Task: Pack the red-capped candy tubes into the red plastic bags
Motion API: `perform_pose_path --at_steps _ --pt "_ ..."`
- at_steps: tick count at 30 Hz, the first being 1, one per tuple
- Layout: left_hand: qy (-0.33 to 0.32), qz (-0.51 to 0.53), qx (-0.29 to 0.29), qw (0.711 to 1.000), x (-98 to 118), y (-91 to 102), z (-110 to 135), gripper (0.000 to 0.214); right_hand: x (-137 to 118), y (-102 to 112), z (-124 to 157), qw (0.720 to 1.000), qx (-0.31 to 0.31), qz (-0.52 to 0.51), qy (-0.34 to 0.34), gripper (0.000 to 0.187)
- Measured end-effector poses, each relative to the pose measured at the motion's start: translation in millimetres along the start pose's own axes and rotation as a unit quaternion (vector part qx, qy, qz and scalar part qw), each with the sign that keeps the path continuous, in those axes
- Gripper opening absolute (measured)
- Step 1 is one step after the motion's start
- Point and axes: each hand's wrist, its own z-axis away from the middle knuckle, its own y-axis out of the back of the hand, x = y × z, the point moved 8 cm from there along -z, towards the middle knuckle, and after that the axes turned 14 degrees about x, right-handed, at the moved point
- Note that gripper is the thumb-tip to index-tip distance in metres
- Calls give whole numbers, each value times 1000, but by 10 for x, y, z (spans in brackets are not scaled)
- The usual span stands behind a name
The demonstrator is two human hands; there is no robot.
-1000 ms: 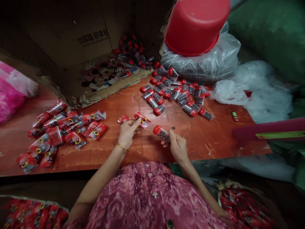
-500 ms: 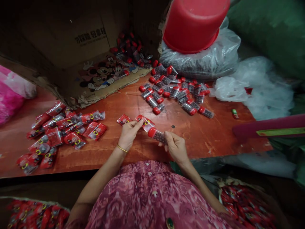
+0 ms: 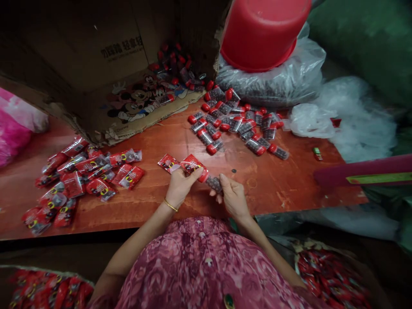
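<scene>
Under the cardboard box [image 3: 116, 71] and out past both its sides, a red wooden table [image 3: 305, 184]. Just right of the box, a clear plastic bag [image 3: 270, 88] with dark contents, and on top of it an upturned red tub [image 3: 264, 34]. Out to the left front of the box, a loose pile of red packets [image 3: 74, 182]; to the right front, a scatter of red-capped bottles [image 3: 236, 125], dark beads showing through clear walls.

Well out from the box's front edge, two hands near each other, unclasped. Left hand [image 3: 180, 186] pinched, thumb over fingers, on a red packet [image 3: 191, 161]. Right hand [image 3: 234, 195] closed on the clear end of a held bottle [image 3: 213, 183], red cap toward the left thumb. Bottle and packet together there, in front of the box, cap at the packet's near right edge; inside the film or only against it, cannot tell. Between the box and the left hand, a second packet [image 3: 167, 162] on the table.

For neat handling, in judgement: keep bottle and packet in one line, cap leading. Pinch the film lightly at the very edge, leaving slack for the cap. Press evenly from the clear end, without twisting, to spare the film from creases or splits. Keep the right fingertips well back, clear of the packet's edge.
</scene>
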Motion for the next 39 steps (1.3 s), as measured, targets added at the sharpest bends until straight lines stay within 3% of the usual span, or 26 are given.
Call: perform_pose_path --at_steps 7,12,15,19,21,28,32,36,39 --pt "45 21 -12 999 -202 -60 68 29 41 -111 -14 999 30 -21 -11 53" --pt "81 80 -14 993 -215 -60 59 27 -11 -208 -14 1000 -3 24 7 50" --pt "101 88 -42 990 -210 -100 54 27 -39 -223 -49 999 11 31 17 50" --pt "89 84 -111 986 -146 -211 95 29 5 -280 -77 999 27 -17 6 50" --pt "79 85 -119 986 -135 -224 109 33 27 -306 -72 999 26 -31 2 51" --pt "51 76 -69 993 -293 -125 121 41 -97 -294 -52 997 52 15 51 50" --pt "48 100 -47 993 -227 -64 93 37 -103 -402 -67 997 13 43 57 49" --pt "69 118 13 991 -171 31 18 32 -109 -474 -58 994 -26 76 79 49" --pt "82 114 37 989 -211 53 26 28 -153 -426 -51 988 -5 116 107 51"
